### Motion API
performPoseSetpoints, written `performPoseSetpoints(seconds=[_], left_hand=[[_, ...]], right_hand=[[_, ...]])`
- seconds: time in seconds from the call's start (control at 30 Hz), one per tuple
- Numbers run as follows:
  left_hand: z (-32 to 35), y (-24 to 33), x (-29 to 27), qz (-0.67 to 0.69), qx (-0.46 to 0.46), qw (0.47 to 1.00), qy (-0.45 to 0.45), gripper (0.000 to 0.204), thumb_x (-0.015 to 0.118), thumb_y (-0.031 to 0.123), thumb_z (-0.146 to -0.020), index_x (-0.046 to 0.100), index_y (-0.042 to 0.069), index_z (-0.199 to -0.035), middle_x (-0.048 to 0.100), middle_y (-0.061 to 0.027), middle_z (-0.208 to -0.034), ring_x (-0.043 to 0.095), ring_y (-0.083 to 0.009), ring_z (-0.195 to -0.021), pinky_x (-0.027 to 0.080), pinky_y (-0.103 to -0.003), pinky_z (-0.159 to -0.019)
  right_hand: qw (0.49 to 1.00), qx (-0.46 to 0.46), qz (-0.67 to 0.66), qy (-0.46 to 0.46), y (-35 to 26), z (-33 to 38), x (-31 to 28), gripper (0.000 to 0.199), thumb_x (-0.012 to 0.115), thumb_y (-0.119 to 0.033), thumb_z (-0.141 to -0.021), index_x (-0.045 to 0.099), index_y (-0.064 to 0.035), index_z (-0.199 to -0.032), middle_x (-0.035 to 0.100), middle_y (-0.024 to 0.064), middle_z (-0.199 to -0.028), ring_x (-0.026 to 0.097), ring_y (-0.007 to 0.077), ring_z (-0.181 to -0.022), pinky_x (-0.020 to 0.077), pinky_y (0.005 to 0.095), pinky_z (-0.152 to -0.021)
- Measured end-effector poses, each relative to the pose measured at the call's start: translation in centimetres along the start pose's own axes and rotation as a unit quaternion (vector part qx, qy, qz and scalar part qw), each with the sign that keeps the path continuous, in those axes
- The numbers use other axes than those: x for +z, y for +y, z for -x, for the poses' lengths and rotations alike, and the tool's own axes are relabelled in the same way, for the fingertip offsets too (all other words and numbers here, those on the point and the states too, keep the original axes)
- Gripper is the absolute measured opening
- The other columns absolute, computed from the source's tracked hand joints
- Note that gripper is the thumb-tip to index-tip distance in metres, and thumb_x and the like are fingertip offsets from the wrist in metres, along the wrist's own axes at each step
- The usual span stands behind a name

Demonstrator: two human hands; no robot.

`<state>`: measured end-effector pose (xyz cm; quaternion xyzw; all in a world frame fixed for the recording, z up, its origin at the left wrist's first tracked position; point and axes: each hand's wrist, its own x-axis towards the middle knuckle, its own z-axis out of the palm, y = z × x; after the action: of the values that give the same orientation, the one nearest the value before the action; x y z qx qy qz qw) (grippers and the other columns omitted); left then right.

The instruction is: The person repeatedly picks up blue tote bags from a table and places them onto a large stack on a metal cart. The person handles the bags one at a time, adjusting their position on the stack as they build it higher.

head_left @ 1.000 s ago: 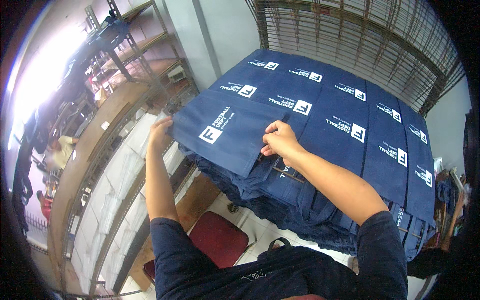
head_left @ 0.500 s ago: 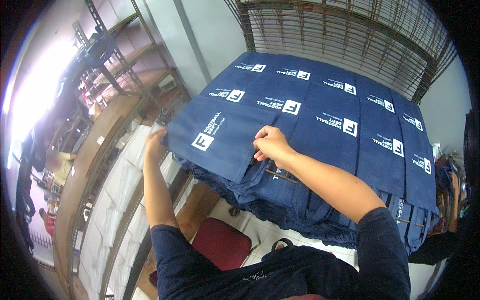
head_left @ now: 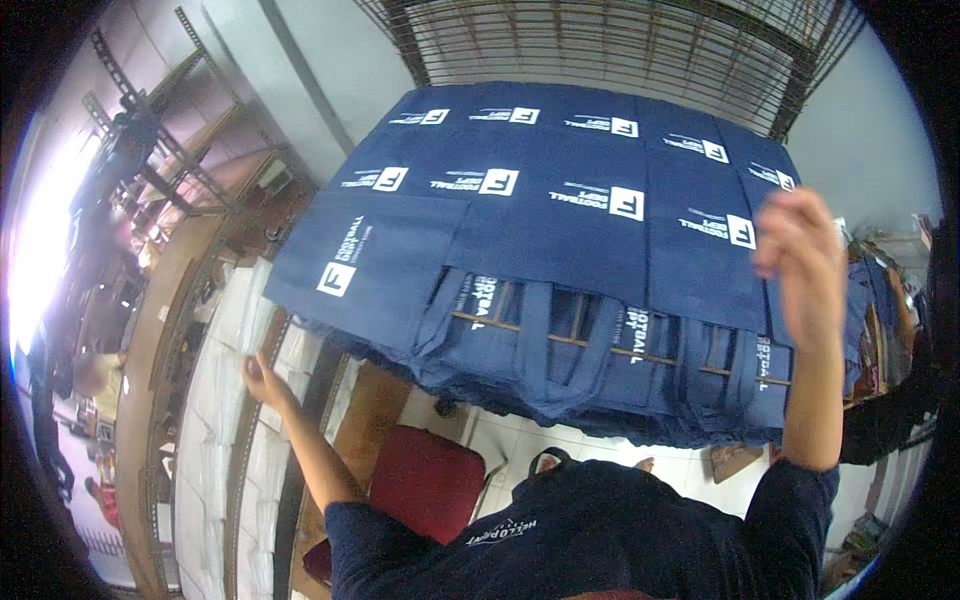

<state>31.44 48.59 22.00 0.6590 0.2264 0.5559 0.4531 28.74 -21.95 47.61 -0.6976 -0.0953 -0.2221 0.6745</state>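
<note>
Navy tote bags with white print (head_left: 560, 225) lie in overlapping rows over a wide waist-high stack. One bag (head_left: 385, 250) at the near left corner lies turned, its print running another way. Along the near edge, bag handles (head_left: 535, 345) hang over thin wire bars (head_left: 620, 350). My left hand (head_left: 264, 384) is off the stack, below its left corner, empty with the fingers loosely parted. Over the right end of the bags my right hand (head_left: 802, 250) is raised, smeared by motion, its fingers loosely bent and nothing seen in them.
Behind the bags stands a rusty wire-mesh rack (head_left: 610, 45). Stacks of white sheets (head_left: 215, 400) fill a shelf at left, beside a long brown board (head_left: 150, 390). A dark red chair (head_left: 425, 485) stands below the near edge. Further left, a person (head_left: 105, 385) is partly visible.
My left hand has left the corner bag and dropped lower. My right hand has let go of that bag's edge and swung up to the right. The view has shifted.
</note>
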Motion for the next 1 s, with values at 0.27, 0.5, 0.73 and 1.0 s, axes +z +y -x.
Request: performPoseSetpoints(seconds=[0.27, 0.5, 0.73, 1.0], left_hand=[[19.9, 15.2, 2.2, -0.029, 0.035, 0.995, -0.088, 0.033, 0.062, 0.016, -0.092, 0.06, -0.002, -0.118, 0.064, -0.0142, -0.114, 0.06, -0.0255, -0.106, 0.044, -0.036, -0.094], [26.3, 22.8, 8.3, -0.153, 0.048, 0.956, -0.246, 0.057, 0.045, 0.036, -0.099, 0.04, -0.005, -0.139, 0.038, -0.0231, -0.146, 0.03, -0.0372, -0.138, 0.021, -0.042, -0.114], [21.7, 13.1, 5.5, -0.191, 0.127, 0.928, -0.292, 0.053, 0.035, 0.034, -0.101, 0.04, -0.001, -0.14, 0.041, -0.0222, -0.144, 0.031, -0.035, -0.138, 0.022, -0.046, -0.115], [19.7, 19.3, 10.7, -0.132, -0.088, 0.941, -0.298, 0.07, 0.031, 0.055, -0.098, 0.027, 0.008, -0.149, 0.027, -0.0185, -0.153, 0.028, -0.0308, -0.14, 0.023, -0.04, -0.114]], right_hand=[[0.898, 0.004, -0.04, 0.438, 4.3, 15.3, -35.8, 0.042, 0.041, -0.02, -0.1, 0.043, -0.0022, -0.138, 0.047, 0.0108, -0.134, 0.049, 0.0242, -0.12, 0.0391, 0.036, -0.104], [0.901, 0.042, -0.099, 0.42, 9.1, 20.9, -48.4, 0.04, 0.045, -0.019, -0.098, 0.046, -0.0016, -0.134, 0.053, 0.0125, -0.122, 0.053, 0.0274, -0.113, 0.0461, 0.0381, -0.096], [0.844, 0.162, -0.03, 0.51, 16.4, 20.0, -50.2, 0.031, 0.059, -0.029, -0.089, 0.063, -0.0067, -0.11, 0.063, 0.0088, -0.103, 0.058, 0.0157, -0.081, 0.0435, 0.0254, -0.066], [0.765, 0.325, 0.237, 0.502, 37.2, 16.5, -58.3, 0.028, 0.066, -0.025, -0.078, 0.063, -0.0117, -0.102, 0.063, 0.0055, -0.082, 0.063, 0.0253, -0.08, 0.05, 0.0428, -0.069]])
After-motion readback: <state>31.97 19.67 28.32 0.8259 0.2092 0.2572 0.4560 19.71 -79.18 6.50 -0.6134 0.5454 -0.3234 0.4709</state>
